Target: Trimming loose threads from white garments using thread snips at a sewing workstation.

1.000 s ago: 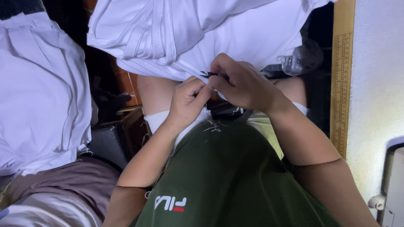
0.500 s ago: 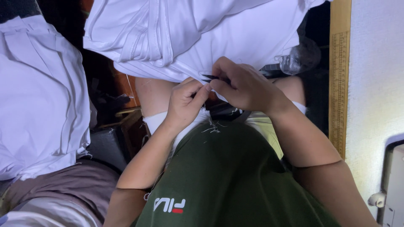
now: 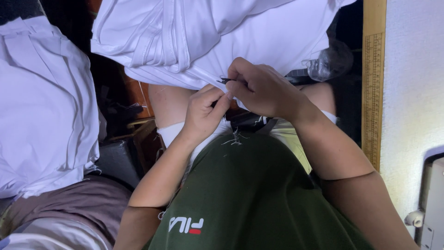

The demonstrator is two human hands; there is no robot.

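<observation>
A white garment (image 3: 217,41) lies bunched across my lap. My left hand (image 3: 203,113) pinches its lower edge between thumb and fingers. My right hand (image 3: 261,88) is closed around a small dark tool (image 3: 225,80), whose tip touches the fabric edge right beside my left fingertips. The tool's shape is mostly hidden by my fingers. Loose white thread bits (image 3: 236,136) lie on my green shirt (image 3: 249,199) just below the hands.
A second pile of white cloth (image 3: 41,106) hangs at the left over brownish fabric (image 3: 69,203). A wooden ruler (image 3: 373,83) runs along a white table (image 3: 414,92) at the right. A crumpled clear plastic bag (image 3: 330,60) sits near the ruler. A white machine corner (image 3: 432,203) shows at the lower right.
Both hands stay at the garment's edge with only slight finger movement; the view has shifted a little.
</observation>
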